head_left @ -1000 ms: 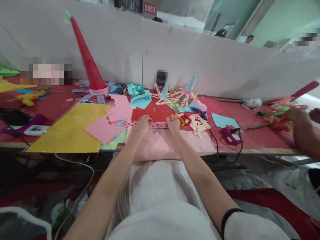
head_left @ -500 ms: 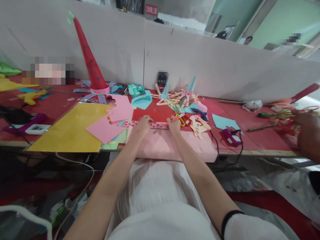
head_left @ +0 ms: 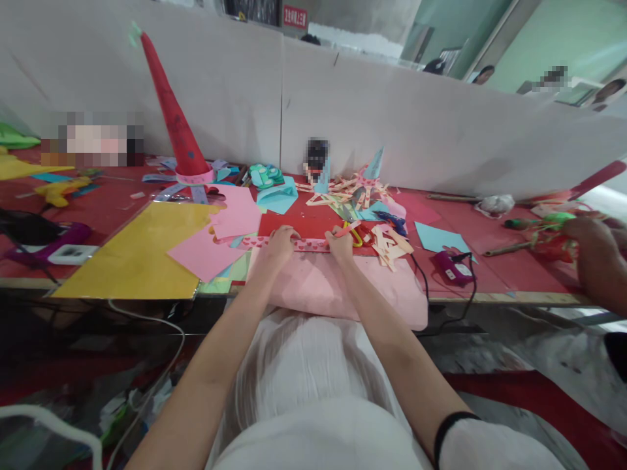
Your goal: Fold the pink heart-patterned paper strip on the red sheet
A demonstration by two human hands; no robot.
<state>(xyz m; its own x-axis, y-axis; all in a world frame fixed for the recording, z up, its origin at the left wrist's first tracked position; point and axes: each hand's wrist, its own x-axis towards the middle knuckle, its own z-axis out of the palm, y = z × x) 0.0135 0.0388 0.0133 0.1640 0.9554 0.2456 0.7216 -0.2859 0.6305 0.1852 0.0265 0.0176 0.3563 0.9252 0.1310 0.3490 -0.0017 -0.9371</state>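
Observation:
A pink paper strip with red hearts point(head_left: 311, 245) stretches across a red sheet point(head_left: 306, 225) in front of me. My left hand point(head_left: 283, 243) presses on the strip with its fingers drawn together. Close to the strip's right end, my right hand point(head_left: 339, 244) is closed around a slim orange pen-like stick point(head_left: 349, 229), which points up to the right. Its fingertips touch the strip. Below both hands lies a pale pink padded surface point(head_left: 313, 287). Yellow-handled scissors point(head_left: 361, 236) are beside my right hand, next to cream paper pieces point(head_left: 392, 245).
Pink sheets point(head_left: 203, 251) and a large yellow sheet point(head_left: 142, 254) lie left. A tall red cone point(head_left: 174, 117) stands behind them. Blue cones point(head_left: 375, 164) with paper strips are at the back. A purple power socket point(head_left: 453, 267) and another person's hand point(head_left: 600, 251) are at right.
My hands keep nearly the same place on the strip. The pink padded surface's front right corner sits slightly lower. At right, the other person's hand has shifted a little left.

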